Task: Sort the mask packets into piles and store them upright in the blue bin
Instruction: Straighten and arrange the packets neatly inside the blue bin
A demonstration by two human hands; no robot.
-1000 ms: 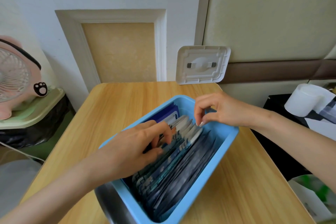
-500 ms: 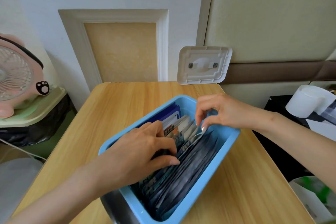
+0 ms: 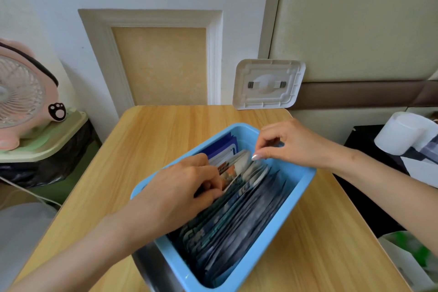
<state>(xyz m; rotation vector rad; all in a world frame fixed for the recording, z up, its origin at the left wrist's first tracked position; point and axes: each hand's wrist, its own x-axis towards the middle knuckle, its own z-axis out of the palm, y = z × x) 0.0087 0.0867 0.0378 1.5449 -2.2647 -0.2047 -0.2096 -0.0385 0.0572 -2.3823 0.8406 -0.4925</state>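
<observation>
Blue bin [image 3: 301, 187]: sits askew on the wooden table [image 3: 166, 130], close to your body; its near corner overhangs the table edge.
Mask packets [image 3: 237, 220]: filed upright inside the bin, leaning slightly toward the right wall. Dark grey and teal packets fill the near part, and paler and deep-blue ones stand at the far end.
Left hand [image 3: 180, 192]: reaches in over the bin's left rim. Your fingers are curled down round the tops of the middle packets, thumb side toward the pale ones. The back of the hand hides the fingertips, so the grasp looks like a pinch rather than a plain press.
Right hand [image 3: 291, 144]: hovers over the far right corner of the bin, with thumb and forefinger closed on the top edge of a pale packet — the other fingers are bent above it.
Fan [image 3: 21, 92]: pink, on a stand left of the table.
White lid [image 3: 269, 84]: propped against the wall at the table's far edge.
Paper roll [image 3: 400, 135]: off the table, to your right.
</observation>
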